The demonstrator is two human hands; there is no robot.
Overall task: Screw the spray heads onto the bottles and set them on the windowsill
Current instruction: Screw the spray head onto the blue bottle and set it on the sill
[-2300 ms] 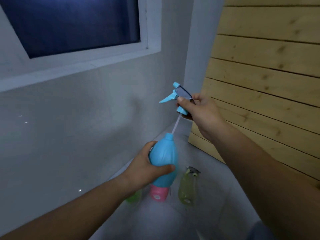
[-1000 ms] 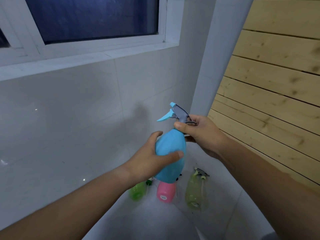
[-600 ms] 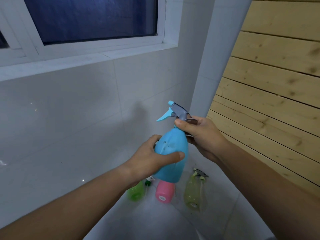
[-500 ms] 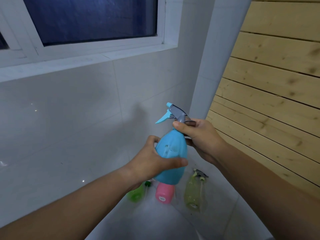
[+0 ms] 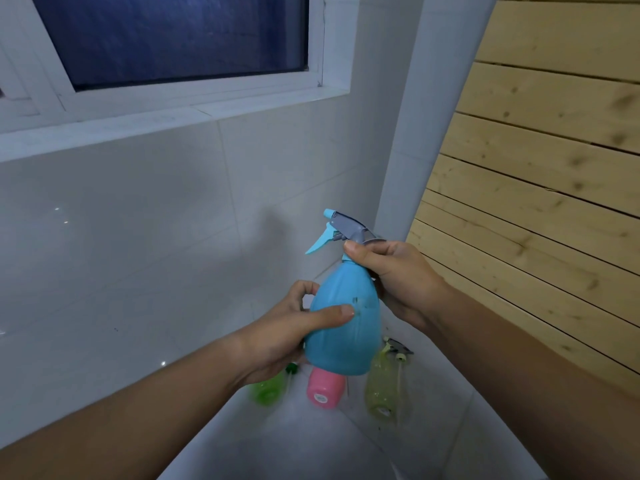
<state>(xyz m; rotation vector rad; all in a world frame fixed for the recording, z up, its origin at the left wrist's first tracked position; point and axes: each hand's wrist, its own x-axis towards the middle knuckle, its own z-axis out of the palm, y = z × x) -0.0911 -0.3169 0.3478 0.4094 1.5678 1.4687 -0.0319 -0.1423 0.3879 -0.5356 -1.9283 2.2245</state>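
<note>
I hold a round blue bottle [image 5: 349, 327] upright in mid-air, my left hand [image 5: 287, 334] wrapped around its belly. A blue and grey spray head [image 5: 341, 230] sits on the bottle's neck, trigger pointing left. My right hand [image 5: 394, 275] pinches the collar at the neck, thumb in front. The white windowsill [image 5: 166, 117] runs above, at upper left, with nothing on it in view. On the floor below lie a green bottle [image 5: 268, 388], a pink bottle [image 5: 325, 389] and a yellow-green bottle [image 5: 384, 386] with a grey spray head [image 5: 398, 348] at its neck.
A white tiled wall [image 5: 138, 237] stands under the dark window [image 5: 180, 36]. A white corner column [image 5: 429, 112] and a slatted wooden panel [image 5: 540, 168] rise on the right. The floor is pale tile [image 5: 294, 445].
The spray head, earlier lifted above the bottle with its tube showing, now sits down on the neck. Both hands and the bottle rose and shifted slightly; my right fingers turned at the collar.
</note>
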